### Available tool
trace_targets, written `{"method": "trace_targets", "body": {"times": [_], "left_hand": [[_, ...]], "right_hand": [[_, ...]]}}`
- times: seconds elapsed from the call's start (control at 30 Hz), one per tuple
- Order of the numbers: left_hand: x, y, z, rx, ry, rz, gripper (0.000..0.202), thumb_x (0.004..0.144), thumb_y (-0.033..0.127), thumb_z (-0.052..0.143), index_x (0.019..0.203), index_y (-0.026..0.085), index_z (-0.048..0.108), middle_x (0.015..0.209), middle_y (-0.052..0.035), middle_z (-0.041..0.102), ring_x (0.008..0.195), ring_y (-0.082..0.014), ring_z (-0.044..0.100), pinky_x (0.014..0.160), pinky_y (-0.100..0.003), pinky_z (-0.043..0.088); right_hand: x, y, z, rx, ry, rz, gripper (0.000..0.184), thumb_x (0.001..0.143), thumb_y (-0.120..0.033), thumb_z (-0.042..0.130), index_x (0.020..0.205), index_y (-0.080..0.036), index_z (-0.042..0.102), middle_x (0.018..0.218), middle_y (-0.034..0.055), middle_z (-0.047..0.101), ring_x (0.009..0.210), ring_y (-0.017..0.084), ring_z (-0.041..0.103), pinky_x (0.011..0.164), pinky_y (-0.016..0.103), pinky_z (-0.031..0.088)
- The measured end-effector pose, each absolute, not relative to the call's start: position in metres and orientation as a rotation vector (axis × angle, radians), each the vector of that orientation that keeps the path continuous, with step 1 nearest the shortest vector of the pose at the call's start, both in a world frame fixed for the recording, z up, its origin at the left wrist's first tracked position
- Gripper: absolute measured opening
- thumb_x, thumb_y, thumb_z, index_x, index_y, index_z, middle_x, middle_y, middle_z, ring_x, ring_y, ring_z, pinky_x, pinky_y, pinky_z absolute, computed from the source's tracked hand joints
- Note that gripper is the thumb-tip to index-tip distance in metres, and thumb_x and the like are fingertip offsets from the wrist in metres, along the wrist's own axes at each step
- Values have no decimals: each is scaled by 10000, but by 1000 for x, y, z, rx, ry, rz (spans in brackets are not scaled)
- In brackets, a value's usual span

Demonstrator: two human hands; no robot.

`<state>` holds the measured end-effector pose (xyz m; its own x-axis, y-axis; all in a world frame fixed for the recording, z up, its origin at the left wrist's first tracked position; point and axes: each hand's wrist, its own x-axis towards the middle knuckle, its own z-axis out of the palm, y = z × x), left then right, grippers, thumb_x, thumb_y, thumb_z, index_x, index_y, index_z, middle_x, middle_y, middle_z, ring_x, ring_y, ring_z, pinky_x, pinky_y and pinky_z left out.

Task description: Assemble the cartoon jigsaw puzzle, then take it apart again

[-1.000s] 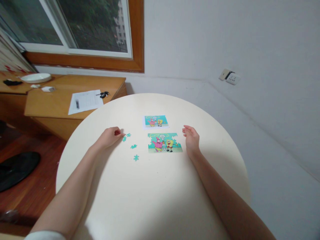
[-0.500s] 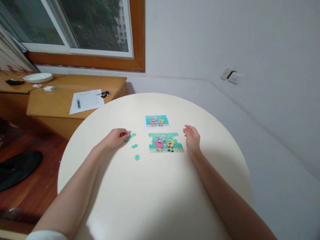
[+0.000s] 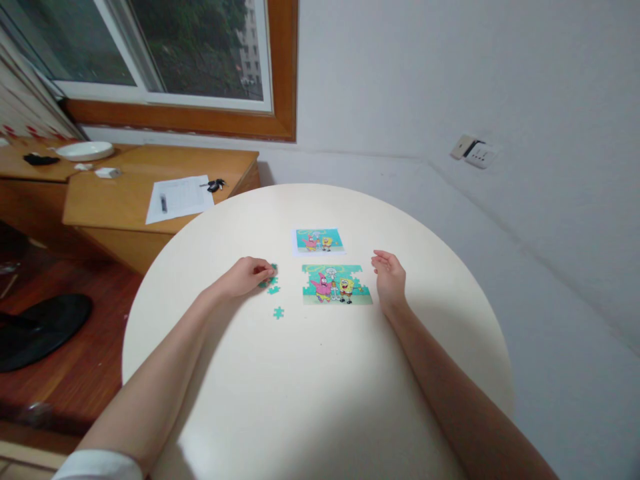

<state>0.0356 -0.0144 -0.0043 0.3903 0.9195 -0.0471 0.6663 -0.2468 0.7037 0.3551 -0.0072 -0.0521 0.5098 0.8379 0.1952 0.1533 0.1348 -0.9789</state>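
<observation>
While keeping both forearms laid on the round cream worktop point(image 3: 310, 387), has the left hand point(image 3: 247, 275) further toward the middle of the frame than a second back: then just short of the loose pieces, now over them, fingertips at a teal piece point(image 3: 273, 269). Curls that hand's fingers in, thumb meeting them at the piece's edge; cannot tell whether truly pinched or merely touched, nor whether raised off the surface. Leaves two more lying free below those fingertips, a second piece point(image 3: 273, 289) close by and a third piece point(image 3: 279, 312) lower in the frame. Keeps the right hand point(image 3: 389, 279) where it was, resting on its edge, loosely open, fingers half bent, holding nothing, just beside the right border of the cartoon puzzle point(image 3: 337, 285). Shows that puzzle flat at centre frame, nearly whole, with notches along its upper edge. Places a small reference picture point(image 3: 318, 240) just above it, parted by a narrow strip of worktop. Means, as a judgement, contact made with one piece and the left hand nearer the puzzle's left border, though not at it. Holds, at upper left of the frame, a wooden desk point(image 3: 120, 200) with a sheet of paper point(image 3: 180, 197) and a white plate point(image 3: 84, 151) under a window point(image 3: 190, 47); at upper right, a wall socket point(image 3: 474, 153).
</observation>
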Motion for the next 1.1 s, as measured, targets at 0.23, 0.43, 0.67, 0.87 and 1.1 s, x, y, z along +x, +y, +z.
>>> {"method": "trace_targets", "body": {"times": [0.23, 0.43, 0.67, 0.87, 1.1], "left_hand": [[33, -13, -2, 2031, 1499, 622, 282, 766, 367, 437, 624, 154, 556, 550, 0, 538, 533, -120, 452, 529, -240, 340], [29, -11, -5, 2079, 1691, 695, 356, 767, 406, 422, 487, 190, 374, 477, 33, 368, 493, -97, 320, 494, -248, 237], [22, -9, -1, 2084, 1607, 595, 274, 740, 372, 455, 602, 161, 561, 541, 7, 526, 528, -116, 432, 522, -237, 320], [21, -7, 2, 2150, 1616, 576, 259, 745, 314, 464, 749, 137, 652, 661, -33, 620, 580, -136, 498, 558, -242, 380], [23, -5, -11, 2250, 1470, 595, 377, 763, 227, 442, 1053, 158, 673, 1013, -91, 621, 772, -167, 587, 732, -275, 464]], "right_hand": [[355, -8, -52, -1378, -968, 625, 298, 639, -373, 528, 858, -188, 607, 856, 47, 640, 822, 183, 574, 752, 345, 438], [353, -9, -51, -1368, -957, 622, 282, 635, -365, 535, 839, -187, 613, 828, 42, 639, 811, 184, 574, 754, 349, 435], [354, -8, -53, -1361, -982, 612, 258, 637, -342, 532, 829, -190, 612, 807, 36, 633, 791, 180, 566, 743, 348, 440], [353, -9, -53, -1367, -1018, 584, 253, 648, -343, 524, 828, -191, 616, 794, 32, 629, 778, 176, 567, 756, 349, 440], [351, -11, -50, -1360, -1027, 588, 224, 642, -311, 531, 815, -193, 609, 798, 35, 632, 777, 182, 573, 770, 358, 444]]}}
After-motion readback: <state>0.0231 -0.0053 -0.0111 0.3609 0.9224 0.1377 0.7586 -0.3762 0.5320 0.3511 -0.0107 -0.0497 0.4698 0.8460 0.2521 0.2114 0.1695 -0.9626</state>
